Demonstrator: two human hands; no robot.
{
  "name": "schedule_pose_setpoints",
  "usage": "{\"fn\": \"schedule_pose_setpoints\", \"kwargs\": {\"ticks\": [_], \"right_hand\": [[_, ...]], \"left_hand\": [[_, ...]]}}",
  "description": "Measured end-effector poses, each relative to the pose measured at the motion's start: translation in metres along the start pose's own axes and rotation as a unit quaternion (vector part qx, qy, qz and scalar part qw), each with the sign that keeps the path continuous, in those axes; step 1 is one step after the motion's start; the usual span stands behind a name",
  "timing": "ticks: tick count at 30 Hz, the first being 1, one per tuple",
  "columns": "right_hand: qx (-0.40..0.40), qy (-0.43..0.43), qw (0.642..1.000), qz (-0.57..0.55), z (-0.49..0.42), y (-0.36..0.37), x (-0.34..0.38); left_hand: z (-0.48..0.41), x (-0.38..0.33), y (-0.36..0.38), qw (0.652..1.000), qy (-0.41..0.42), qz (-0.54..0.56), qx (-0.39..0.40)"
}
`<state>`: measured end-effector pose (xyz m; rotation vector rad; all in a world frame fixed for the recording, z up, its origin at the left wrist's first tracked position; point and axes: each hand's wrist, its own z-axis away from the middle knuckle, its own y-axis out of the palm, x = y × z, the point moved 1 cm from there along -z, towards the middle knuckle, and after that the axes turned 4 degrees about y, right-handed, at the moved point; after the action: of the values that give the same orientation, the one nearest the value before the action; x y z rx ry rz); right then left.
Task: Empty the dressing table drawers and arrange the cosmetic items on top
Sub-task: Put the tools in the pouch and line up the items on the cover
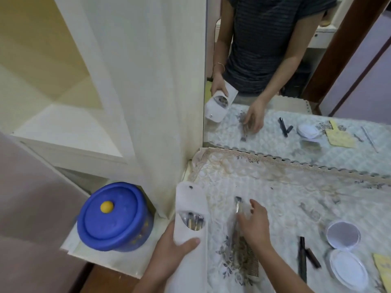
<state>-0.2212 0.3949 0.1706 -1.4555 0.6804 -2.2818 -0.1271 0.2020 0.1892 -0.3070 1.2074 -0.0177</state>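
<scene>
My left hand point(171, 248) grips a white brush pouch point(190, 210) at the table's left edge, its flap open and several makeup brushes point(194, 222) poking out of its mouth. My right hand point(254, 224) rests on the quilted table cover point(285, 191), fingers around a makeup brush point(238, 205) that lies with its bristles pointing away from me. A beige comb point(254, 263) lies under my right forearm. Further right sit dark pencils point(304, 256), an open white compact point(343, 250) and a yellow card point(384, 268).
A blue round container point(114, 216) with a yellow knob stands on a low shelf left of the table. The mirror point(296, 81) behind the table reflects a person and the items. White shelving point(74, 127) fills the left side.
</scene>
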Motion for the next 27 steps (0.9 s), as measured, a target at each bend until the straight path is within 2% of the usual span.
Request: {"fn": "schedule_pose_setpoints", "kwargs": {"ticks": [3, 5, 8, 11, 15, 18, 20, 23, 25, 27], "right_hand": [[-0.015, -0.097, 0.995, 0.030, 0.013, -0.016, 0.019], [0.054, -0.170, 0.984, 0.011, 0.028, -0.022, 0.038], [0.160, -0.229, 0.959, 0.041, 0.044, -0.021, 0.057], [0.168, -0.246, 0.953, 0.052, 0.048, -0.024, 0.059], [0.137, -0.240, 0.961, -0.001, 0.050, -0.029, 0.047], [0.125, -0.170, 0.971, -0.111, 0.048, -0.033, 0.043], [0.071, -0.134, 0.971, -0.183, 0.037, -0.042, 0.039], [-0.033, -0.099, 0.952, -0.289, 0.013, -0.064, 0.037], [-0.097, -0.094, 0.941, -0.310, -0.002, -0.080, 0.034], [-0.090, -0.083, 0.955, -0.271, -0.015, -0.085, 0.028]], "left_hand": [[-0.002, -0.005, 0.006, 1.000, -0.002, 0.018, 0.026], [-0.002, -0.010, 0.011, 0.999, 0.013, 0.023, 0.046], [-0.002, -0.018, 0.021, 0.994, 0.044, 0.017, 0.098], [-0.004, -0.025, 0.026, 0.990, 0.045, 0.042, 0.126], [-0.005, -0.026, 0.031, 0.984, 0.054, 0.060, 0.162], [-0.004, -0.022, 0.033, 0.981, 0.060, 0.052, 0.180], [-0.004, -0.018, 0.030, 0.982, 0.057, 0.030, 0.177], [-0.005, -0.010, 0.023, 0.991, 0.044, -0.019, 0.125], [-0.007, 0.000, 0.017, 0.997, 0.038, -0.029, 0.066], [-0.007, 0.008, 0.011, 0.999, 0.026, -0.017, 0.016]]}}
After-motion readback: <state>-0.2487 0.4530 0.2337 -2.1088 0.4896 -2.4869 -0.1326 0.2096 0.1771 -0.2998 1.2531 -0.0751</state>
